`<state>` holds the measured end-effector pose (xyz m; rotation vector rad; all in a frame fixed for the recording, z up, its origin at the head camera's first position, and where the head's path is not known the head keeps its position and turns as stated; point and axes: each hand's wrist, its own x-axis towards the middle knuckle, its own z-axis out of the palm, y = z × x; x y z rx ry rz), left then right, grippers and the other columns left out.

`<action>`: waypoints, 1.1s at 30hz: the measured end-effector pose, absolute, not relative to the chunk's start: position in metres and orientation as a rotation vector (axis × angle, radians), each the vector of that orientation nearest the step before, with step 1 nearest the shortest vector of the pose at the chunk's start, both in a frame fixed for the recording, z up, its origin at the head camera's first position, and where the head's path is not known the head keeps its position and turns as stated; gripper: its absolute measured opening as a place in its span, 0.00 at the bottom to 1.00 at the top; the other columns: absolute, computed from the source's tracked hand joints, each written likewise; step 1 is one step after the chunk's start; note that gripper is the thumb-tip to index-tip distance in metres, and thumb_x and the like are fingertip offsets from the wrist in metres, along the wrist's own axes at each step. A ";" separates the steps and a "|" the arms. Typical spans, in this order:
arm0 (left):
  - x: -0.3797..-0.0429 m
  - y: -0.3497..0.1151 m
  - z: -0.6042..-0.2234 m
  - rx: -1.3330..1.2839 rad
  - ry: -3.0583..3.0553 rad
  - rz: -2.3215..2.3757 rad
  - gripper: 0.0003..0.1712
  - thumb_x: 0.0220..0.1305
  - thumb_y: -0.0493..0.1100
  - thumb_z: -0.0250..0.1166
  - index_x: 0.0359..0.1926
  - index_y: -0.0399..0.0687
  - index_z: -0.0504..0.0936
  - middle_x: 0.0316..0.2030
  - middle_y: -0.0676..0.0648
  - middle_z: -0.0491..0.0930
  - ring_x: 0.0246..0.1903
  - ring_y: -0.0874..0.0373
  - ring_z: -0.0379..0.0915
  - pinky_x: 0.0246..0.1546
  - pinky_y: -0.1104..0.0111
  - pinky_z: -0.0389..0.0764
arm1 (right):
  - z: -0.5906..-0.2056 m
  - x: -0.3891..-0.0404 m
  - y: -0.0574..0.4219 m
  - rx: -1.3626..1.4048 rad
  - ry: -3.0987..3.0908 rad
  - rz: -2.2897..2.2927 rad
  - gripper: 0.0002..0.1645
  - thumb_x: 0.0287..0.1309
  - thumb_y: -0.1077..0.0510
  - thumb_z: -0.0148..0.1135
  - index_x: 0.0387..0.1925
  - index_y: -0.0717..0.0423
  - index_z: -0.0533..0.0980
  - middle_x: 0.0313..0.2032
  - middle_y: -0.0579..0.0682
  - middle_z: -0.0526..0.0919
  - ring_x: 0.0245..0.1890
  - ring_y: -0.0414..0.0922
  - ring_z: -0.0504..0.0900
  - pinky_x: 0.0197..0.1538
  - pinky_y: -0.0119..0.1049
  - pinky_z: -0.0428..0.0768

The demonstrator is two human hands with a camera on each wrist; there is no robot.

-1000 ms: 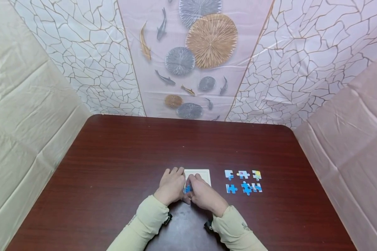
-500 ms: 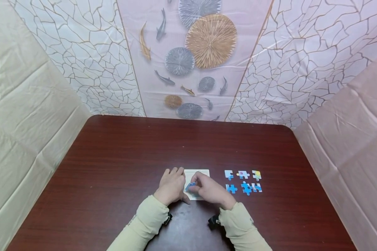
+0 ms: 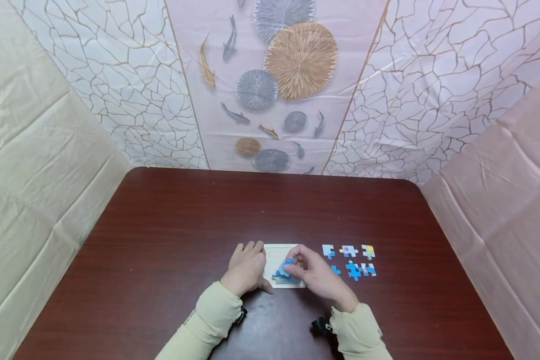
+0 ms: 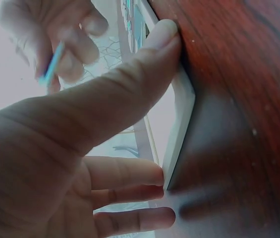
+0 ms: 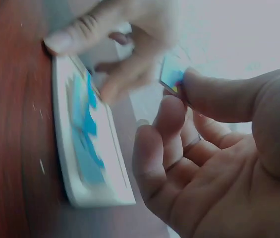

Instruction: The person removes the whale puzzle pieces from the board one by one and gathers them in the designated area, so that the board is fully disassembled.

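My left hand (image 3: 247,268) rests along the left side of a white puzzle tray (image 3: 278,245), fingers extended and thumb at the near edge. In the left wrist view its thumb (image 4: 162,37) touches the rim, with the other fingertips spread by the corner. Between thumb and forefinger, my right hand (image 3: 319,274) pinches a blue jigsaw piece (image 5: 170,73), raised over the tray's right part. Several blue pieces (image 5: 89,166) lie inside along the near side of the tray, partly hidden by the right hand in the head view.
Several loose jigsaw pieces lie in two rows right of the tray, among them a yellow-patterned piece (image 3: 368,251) and a blue piece (image 3: 353,270). The right hand partly covers another blue piece (image 3: 335,270). The dark red table (image 3: 184,215) ends at a patterned backdrop (image 3: 270,115).
My right hand has moved right, away from the left hand, and lifted the pinched blue piece. More of the tray and its pieces now shows. The left hand has stayed in place.
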<state>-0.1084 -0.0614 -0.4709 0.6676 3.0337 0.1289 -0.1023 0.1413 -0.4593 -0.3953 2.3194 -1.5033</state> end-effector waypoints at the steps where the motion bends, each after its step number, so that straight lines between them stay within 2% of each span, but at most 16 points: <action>1: -0.108 -0.061 -0.470 0.666 3.032 0.125 0.43 0.19 0.73 0.78 0.33 0.47 0.82 0.38 0.52 0.70 0.40 0.54 0.68 0.38 0.63 0.65 | -0.458 -0.101 0.146 -0.386 2.339 -1.490 0.11 0.61 0.58 0.64 0.42 0.55 0.73 0.29 0.52 0.76 0.26 0.51 0.75 0.26 0.33 0.71; 8: -0.107 -0.061 -0.467 0.650 3.018 0.094 0.44 0.23 0.73 0.77 0.36 0.46 0.82 0.40 0.51 0.70 0.41 0.53 0.68 0.40 0.62 0.65 | -0.452 -0.092 0.184 -0.243 2.540 -1.351 0.11 0.55 0.58 0.69 0.39 0.53 0.76 0.28 0.47 0.78 0.25 0.43 0.76 0.28 0.33 0.74; 12: -0.107 -0.060 -0.467 0.656 3.014 0.090 0.43 0.23 0.73 0.77 0.36 0.46 0.82 0.39 0.51 0.70 0.41 0.53 0.68 0.39 0.62 0.65 | -0.449 -0.086 0.205 -0.112 2.637 -1.264 0.13 0.54 0.58 0.71 0.40 0.56 0.77 0.28 0.46 0.79 0.27 0.42 0.77 0.29 0.32 0.74; 19: -0.107 -0.060 -0.469 0.667 3.018 0.082 0.42 0.23 0.74 0.76 0.34 0.47 0.82 0.38 0.51 0.70 0.40 0.53 0.68 0.39 0.63 0.65 | -0.450 -0.076 0.233 -0.004 2.772 -1.075 0.14 0.54 0.54 0.71 0.41 0.52 0.79 0.24 0.46 0.80 0.23 0.41 0.75 0.28 0.34 0.72; 26: -0.107 -0.060 -0.469 0.658 3.014 0.090 0.44 0.24 0.73 0.77 0.37 0.45 0.82 0.38 0.51 0.70 0.40 0.53 0.67 0.39 0.63 0.65 | -0.455 -0.069 0.239 0.051 2.759 -1.006 0.12 0.53 0.53 0.72 0.39 0.51 0.81 0.22 0.45 0.78 0.23 0.41 0.74 0.29 0.35 0.70; 33: -0.107 -0.060 -0.470 0.662 3.021 0.100 0.43 0.23 0.73 0.77 0.36 0.46 0.82 0.38 0.51 0.69 0.39 0.53 0.67 0.39 0.63 0.64 | -0.462 -0.066 0.231 0.096 2.685 -1.047 0.14 0.49 0.56 0.74 0.35 0.55 0.79 0.22 0.45 0.79 0.24 0.42 0.76 0.29 0.35 0.73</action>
